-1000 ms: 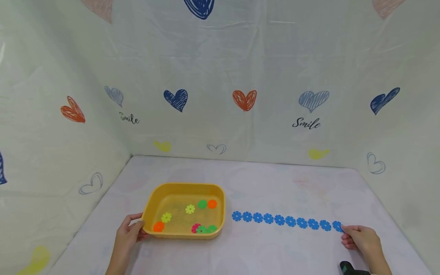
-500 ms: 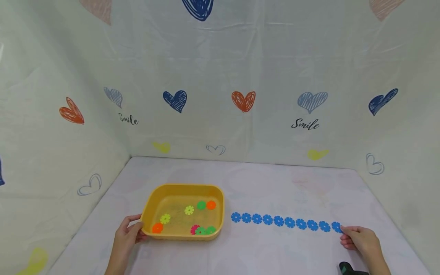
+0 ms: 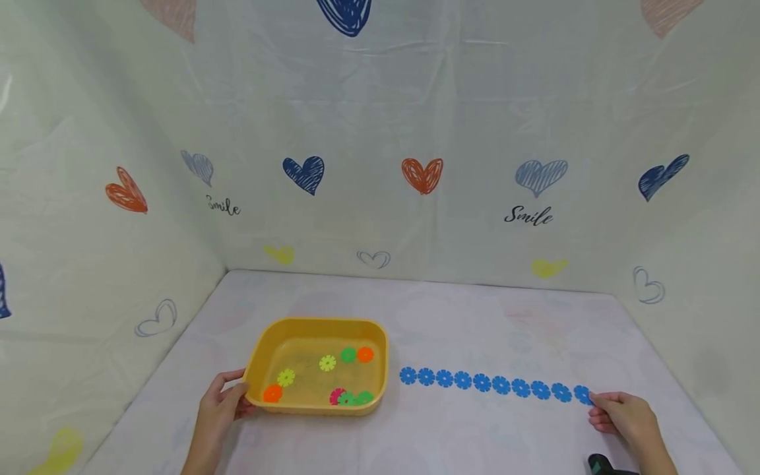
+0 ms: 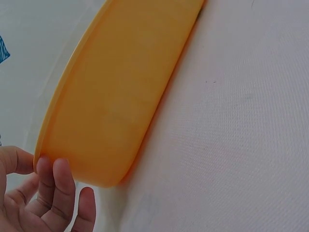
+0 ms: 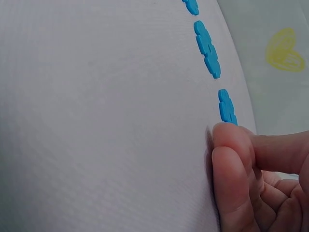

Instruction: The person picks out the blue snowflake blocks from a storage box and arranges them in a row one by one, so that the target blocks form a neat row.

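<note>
At the left front corner of a yellow plastic tray, my left hand grips the rim. The left wrist view shows the thumb over the rim and fingertips against the tray's outer wall. A straight row of several blue flower-shaped plastic discs runs across the table to the right of the tray. My right hand pinches the edge of the rightmost blue disc, which lies at the row's end. In the right wrist view, the fingers hide part of that disc.
Several loose discs in the tray are orange, green, yellow and pink, among them an orange disc. A black object shows near the right wrist at the bottom edge. A white cloth with hearts hangs behind the table.
</note>
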Motion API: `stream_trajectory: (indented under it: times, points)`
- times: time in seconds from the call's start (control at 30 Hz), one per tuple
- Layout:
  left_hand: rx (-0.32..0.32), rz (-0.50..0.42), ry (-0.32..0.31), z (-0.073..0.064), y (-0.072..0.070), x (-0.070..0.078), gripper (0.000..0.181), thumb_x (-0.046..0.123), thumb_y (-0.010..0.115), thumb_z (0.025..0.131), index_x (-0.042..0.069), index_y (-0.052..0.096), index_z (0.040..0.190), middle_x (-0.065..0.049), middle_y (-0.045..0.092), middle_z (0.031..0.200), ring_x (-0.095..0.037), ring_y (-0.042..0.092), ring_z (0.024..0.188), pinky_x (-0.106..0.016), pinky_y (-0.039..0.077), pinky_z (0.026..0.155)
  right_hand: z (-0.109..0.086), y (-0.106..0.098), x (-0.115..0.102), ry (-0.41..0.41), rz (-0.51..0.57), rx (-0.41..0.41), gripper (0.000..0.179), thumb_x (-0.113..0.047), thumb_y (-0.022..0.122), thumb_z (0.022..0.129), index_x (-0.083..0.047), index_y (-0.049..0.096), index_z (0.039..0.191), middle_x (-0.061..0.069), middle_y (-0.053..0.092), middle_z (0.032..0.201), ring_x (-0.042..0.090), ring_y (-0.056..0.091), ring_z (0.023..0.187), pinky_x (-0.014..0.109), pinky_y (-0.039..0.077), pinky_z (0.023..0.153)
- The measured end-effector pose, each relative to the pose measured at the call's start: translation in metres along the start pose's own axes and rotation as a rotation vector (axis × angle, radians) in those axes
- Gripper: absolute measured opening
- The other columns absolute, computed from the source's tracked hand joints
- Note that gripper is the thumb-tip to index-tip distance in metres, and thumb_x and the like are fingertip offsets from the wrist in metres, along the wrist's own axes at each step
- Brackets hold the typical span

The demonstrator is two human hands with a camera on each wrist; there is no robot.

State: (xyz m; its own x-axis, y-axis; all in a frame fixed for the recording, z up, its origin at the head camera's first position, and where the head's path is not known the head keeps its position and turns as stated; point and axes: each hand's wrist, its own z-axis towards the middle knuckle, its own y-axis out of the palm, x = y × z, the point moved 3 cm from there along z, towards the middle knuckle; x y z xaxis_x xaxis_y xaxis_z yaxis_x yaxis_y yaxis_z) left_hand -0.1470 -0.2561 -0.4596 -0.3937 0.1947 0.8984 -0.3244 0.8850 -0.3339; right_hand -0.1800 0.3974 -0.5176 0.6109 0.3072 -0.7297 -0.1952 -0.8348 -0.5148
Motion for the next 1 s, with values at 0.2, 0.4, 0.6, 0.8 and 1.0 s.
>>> stream_trajectory:
  times: [0.2, 0.4, 0.6, 0.8, 1.0]
  points:
    - [-0.017, -0.006, 0.007, -0.0021, -0.0003, 0.0017, 0.041, 0.014, 0.044, 0.093, -0.001, 0.037, 0.13, 0.001, 0.064, 0.07, -0.014, 0.06, 0.06, -0.021, 0.054, 0.06, -0.0009, -0.001, -0.0025, -0.019, 0.005, -0.021, 0.037, -0.014, 0.051, 0.093, 0.017, 0.044, 0.112, 0.006, 0.062, 0.062, 0.018, 0.064, 0.056, 0.03, 0.055, 0.057]
    - [-0.02, -0.017, -0.003, -0.0042, -0.0016, 0.0038, 0.042, 0.014, 0.043, 0.093, -0.001, 0.036, 0.131, 0.002, 0.064, 0.068, -0.013, 0.06, 0.059, -0.021, 0.053, 0.059, -0.0007, -0.0012, -0.0024, -0.025, 0.012, -0.047, 0.037, -0.015, 0.052, 0.092, 0.017, 0.044, 0.11, 0.005, 0.062, 0.061, 0.018, 0.064, 0.056, 0.03, 0.055, 0.057]
    - [-0.014, -0.016, -0.005, -0.0052, -0.0025, 0.0037, 0.043, 0.016, 0.043, 0.093, -0.001, 0.036, 0.132, 0.002, 0.063, 0.068, -0.013, 0.06, 0.059, -0.021, 0.053, 0.059, -0.0015, 0.0004, -0.004, -0.027, 0.016, -0.037, 0.036, -0.014, 0.053, 0.092, 0.017, 0.045, 0.109, 0.005, 0.062, 0.061, 0.018, 0.064, 0.056, 0.03, 0.055, 0.057]
    - [-0.021, 0.018, 0.015, -0.0073, -0.0024, 0.0052, 0.042, 0.016, 0.043, 0.093, -0.001, 0.036, 0.132, 0.002, 0.061, 0.066, -0.013, 0.059, 0.06, -0.021, 0.053, 0.06, -0.0039, 0.001, -0.0058, -0.027, -0.001, -0.016, 0.039, -0.017, 0.054, 0.092, 0.016, 0.045, 0.11, 0.005, 0.061, 0.061, 0.017, 0.063, 0.055, 0.029, 0.055, 0.056]
    - [-0.068, 0.133, 0.061, -0.0072, -0.007, 0.0074, 0.041, 0.018, 0.045, 0.095, 0.0, 0.038, 0.131, 0.002, 0.06, 0.068, -0.012, 0.06, 0.062, -0.021, 0.053, 0.06, -0.0031, 0.0011, -0.0032, -0.016, -0.019, 0.001, 0.042, -0.019, 0.054, 0.092, 0.016, 0.044, 0.113, 0.006, 0.061, 0.063, 0.017, 0.063, 0.056, 0.029, 0.055, 0.057]
